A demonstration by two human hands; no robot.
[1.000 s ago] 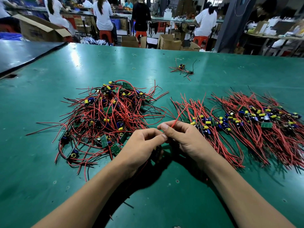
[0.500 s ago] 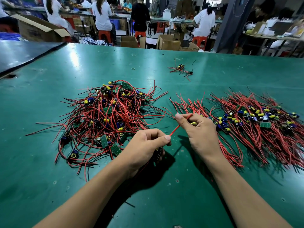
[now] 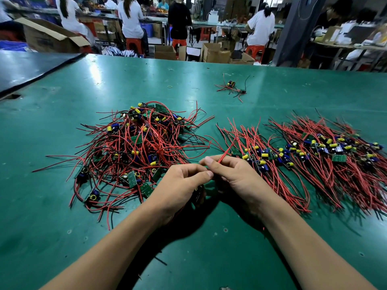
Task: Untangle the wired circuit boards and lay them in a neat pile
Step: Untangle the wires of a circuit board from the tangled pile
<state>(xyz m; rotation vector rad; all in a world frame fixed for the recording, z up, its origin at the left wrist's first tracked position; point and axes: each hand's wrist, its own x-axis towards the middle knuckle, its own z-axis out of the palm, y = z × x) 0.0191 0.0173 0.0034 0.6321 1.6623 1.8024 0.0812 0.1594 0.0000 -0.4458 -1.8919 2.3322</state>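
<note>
We look down on a green table (image 3: 62, 206) in a workshop. A tangled heap (image 3: 138, 147) of small wired circuit boards, with red and black leads looping every way, lies left of centre, and we place everything else from it.

Just beside the heap's near right edge, two bare hands meet and touch. The left hand (image 3: 180, 183) has its fingers curled round a dark board (image 3: 198, 195), mostly hidden beneath the palm. The right hand (image 3: 236, 176) pinches a red wire (image 3: 227, 152) between thumb and forefinger. The wire rises from the fingertips and slants away to the right.

Right of the heap lies a combed row (image 3: 263, 160) of boards with their leads running parallel. Just beside it, further from the heap, lies a larger row (image 3: 335, 151).

Beyond the heap, well apart to its far right, sits a small stray cluster (image 3: 230, 87) of boards and wire. Behind the heap, past the table's far edge, people (image 3: 130, 19) sit on red stools (image 3: 134, 43) among cardboard boxes (image 3: 213, 53).
</note>
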